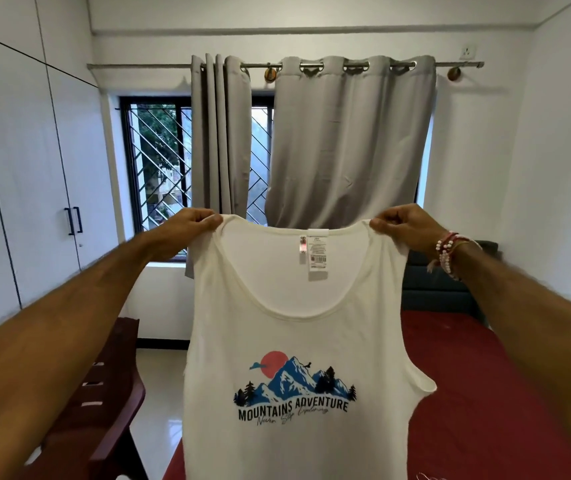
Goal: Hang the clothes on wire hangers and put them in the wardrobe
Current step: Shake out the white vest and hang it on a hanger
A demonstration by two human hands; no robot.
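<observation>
The person is holding a white vest up at 6 o'clock. The left hand and the right hand are each pinching one shoulder strap between curled fingers. Holding the straps level and apart should let a hanger slide in easily. The wardrobe is standing closed at 9 o'clock.

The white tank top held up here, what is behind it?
Behind the tank top hang grey curtains over a barred window, with a red bed lower right. Whatever lies directly behind the fabric, including part of the bed, is covered.
</observation>
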